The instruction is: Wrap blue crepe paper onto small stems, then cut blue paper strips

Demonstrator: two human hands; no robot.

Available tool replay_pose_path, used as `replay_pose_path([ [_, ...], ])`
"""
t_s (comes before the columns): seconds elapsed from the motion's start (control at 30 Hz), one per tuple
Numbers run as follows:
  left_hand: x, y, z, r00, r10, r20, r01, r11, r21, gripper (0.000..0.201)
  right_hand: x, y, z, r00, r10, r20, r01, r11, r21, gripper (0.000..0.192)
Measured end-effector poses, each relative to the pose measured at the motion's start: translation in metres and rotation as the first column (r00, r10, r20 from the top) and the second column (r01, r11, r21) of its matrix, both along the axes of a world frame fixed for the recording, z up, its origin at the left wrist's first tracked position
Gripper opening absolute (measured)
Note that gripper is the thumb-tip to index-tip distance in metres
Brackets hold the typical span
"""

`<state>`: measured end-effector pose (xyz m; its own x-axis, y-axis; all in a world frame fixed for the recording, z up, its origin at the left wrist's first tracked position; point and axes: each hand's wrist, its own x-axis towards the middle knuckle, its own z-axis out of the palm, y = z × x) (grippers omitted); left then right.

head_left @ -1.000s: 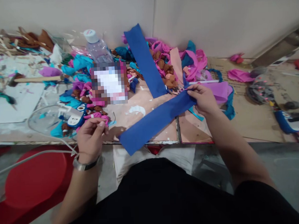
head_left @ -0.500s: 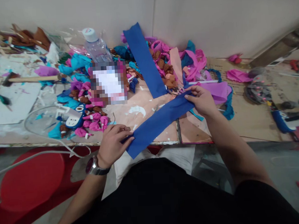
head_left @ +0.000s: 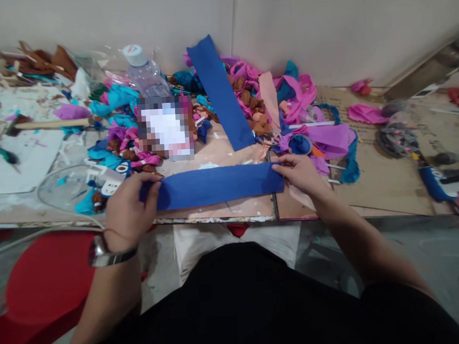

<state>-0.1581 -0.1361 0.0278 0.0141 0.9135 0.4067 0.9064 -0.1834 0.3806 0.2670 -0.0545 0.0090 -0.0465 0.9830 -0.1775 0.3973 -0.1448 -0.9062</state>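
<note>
A wide blue strip of crepe-like paper or cloth (head_left: 218, 185) stretches nearly level between my hands, just above the table's front edge. Its left end is pinched by my left hand (head_left: 129, 210), which wears a metal watch (head_left: 103, 252) on the wrist. My right hand (head_left: 299, 176) grips the upper right corner between thumb and fingers. Behind it a second blue strip (head_left: 221, 93) lies slanted over a heap of pink, brown and purple twisted pieces (head_left: 253, 106). A peach strip (head_left: 270, 98) rests beside that one.
A clear bottle (head_left: 147, 73), a power strip (head_left: 113, 186) with a white cable and a hammer (head_left: 53, 123) are to the left. Teal, pink and brown bundles (head_left: 116, 142) crowd around them. On the right lie cardboard (head_left: 384, 179) and a dark round bundle (head_left: 397, 137). A red stool (head_left: 50, 284) stands below left.
The held strip has turned from a steep slant to nearly level. My left hand has moved left and up with its end; my right hand has come slightly down and left.
</note>
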Motion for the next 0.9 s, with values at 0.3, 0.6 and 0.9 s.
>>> replay_pose_path([
  [0.3, -0.012, 0.037, -0.001, 0.990, 0.049, -0.134, -0.037, 0.995, 0.089, 0.033, -0.020, -0.023, -0.013, 0.920, 0.179, 0.349, -0.237, 0.963, 0.132, 0.017],
  [0.6, 0.057, 0.031, -0.010, 0.995, -0.099, 0.022, 0.099, 0.995, 0.013, 0.043, -0.033, -0.022, -0.012, 0.844, 0.249, 0.475, -0.356, 0.922, 0.150, 0.013],
  [0.9, 0.152, 0.006, -0.039, 0.852, -0.523, 0.032, 0.510, 0.812, -0.285, 0.073, -0.048, -0.002, -0.017, 0.791, 0.302, 0.533, -0.467, 0.860, 0.205, 0.012],
])
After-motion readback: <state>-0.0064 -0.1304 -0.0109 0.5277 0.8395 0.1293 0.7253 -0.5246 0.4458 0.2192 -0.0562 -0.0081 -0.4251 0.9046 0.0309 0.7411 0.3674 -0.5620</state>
